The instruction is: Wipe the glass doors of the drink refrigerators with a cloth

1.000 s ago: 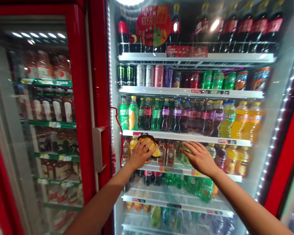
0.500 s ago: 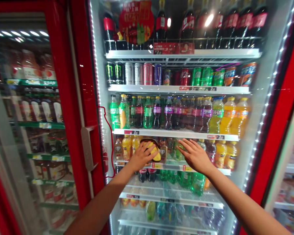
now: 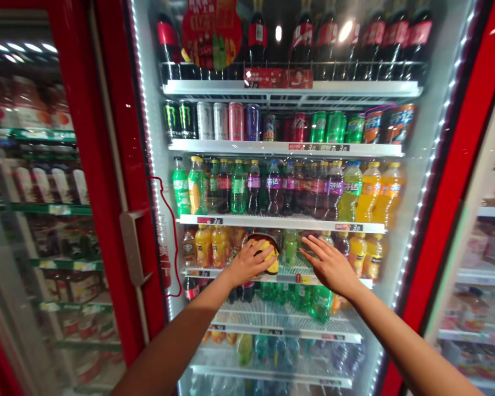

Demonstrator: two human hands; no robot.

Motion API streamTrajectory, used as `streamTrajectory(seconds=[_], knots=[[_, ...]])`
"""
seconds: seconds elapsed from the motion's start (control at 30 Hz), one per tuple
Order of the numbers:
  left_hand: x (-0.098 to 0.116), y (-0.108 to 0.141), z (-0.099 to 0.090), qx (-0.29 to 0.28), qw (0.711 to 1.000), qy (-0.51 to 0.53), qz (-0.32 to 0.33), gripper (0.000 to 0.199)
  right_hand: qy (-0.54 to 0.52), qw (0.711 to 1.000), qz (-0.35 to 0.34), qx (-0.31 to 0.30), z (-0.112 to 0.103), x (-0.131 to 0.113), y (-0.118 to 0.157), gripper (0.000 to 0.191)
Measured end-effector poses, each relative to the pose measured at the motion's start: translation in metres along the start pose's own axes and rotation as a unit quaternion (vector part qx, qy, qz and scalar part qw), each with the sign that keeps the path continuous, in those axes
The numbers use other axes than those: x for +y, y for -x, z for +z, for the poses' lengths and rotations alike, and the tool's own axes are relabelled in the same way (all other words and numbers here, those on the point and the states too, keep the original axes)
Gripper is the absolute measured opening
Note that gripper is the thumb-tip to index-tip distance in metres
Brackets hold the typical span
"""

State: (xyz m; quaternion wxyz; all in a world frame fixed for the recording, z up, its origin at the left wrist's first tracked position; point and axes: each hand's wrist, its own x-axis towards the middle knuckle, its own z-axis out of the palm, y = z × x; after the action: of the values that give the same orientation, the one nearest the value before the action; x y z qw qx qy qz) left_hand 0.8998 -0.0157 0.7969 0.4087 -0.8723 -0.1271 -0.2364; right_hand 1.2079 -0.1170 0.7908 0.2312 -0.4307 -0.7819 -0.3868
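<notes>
My left hand (image 3: 251, 261) has its fingers curled over a yellow pad with a dark brown edge (image 3: 272, 266), cloth-like in look. Hand and pad are in front of the shelf of small bottles; whether they press on the cooler's glass I cannot make out. To the right, my right hand (image 3: 328, 264) is raised with fingers stretched and spread, holding nothing. Between the two hands a green bottle (image 3: 290, 247) shows on the shelf behind. Orange juice bottles (image 3: 220, 246) stand left of my left hand, and yellow juice bottles (image 3: 357, 254) right of my right hand.
Drink cans (image 3: 236, 122) and cola bottles (image 3: 303, 33) fill upper shelves of the lit cooler. Its red frame (image 3: 457, 198) runs down the right. On the left, another cooler's door has a grey handle (image 3: 134, 247). Green bottles (image 3: 322, 302) stand lower down.
The view has shifted so the cooler sits further left. My left hand and the pad have moved right across the shelf, closer to my right hand, which stays spread.
</notes>
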Motion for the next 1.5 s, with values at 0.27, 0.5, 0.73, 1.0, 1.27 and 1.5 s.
streamTrajectory(seconds=[0.27, 0.5, 0.73, 1.0, 1.27, 1.5], knots=[[-0.046, -0.113, -0.035, 0.155, 0.931, -0.019, -0.330, 0.072, -0.003, 1.000, 0.025, 0.006, -0.003, 0.017, 0.018, 0.049], [0.014, -0.094, 0.004, 0.033, 0.998, 0.011, -0.046, 0.072, -0.011, 1.000, 0.019, -0.005, 0.004, 0.019, 0.041, 0.054], [-0.003, -0.105, -0.014, 0.041, 0.991, 0.003, -0.124, 0.081, -0.027, 0.997, 0.066, 0.023, -0.012, 0.045, 0.055, 0.055], [0.044, -0.183, 0.000, 0.118, 0.969, 0.112, -0.188, 0.120, -0.184, 0.948, 0.132, 0.223, -0.032, 0.032, 0.023, 0.070], [0.054, -0.132, -0.002, 0.120, 0.957, 0.195, -0.178, 0.088, -0.217, 0.957, 0.075, 0.177, -0.007, 0.018, -0.037, 0.066], [0.029, -0.089, -0.022, 0.087, 0.988, 0.084, -0.092, 0.081, -0.061, 0.984, 0.104, 0.135, 0.028, -0.005, 0.000, 0.064]])
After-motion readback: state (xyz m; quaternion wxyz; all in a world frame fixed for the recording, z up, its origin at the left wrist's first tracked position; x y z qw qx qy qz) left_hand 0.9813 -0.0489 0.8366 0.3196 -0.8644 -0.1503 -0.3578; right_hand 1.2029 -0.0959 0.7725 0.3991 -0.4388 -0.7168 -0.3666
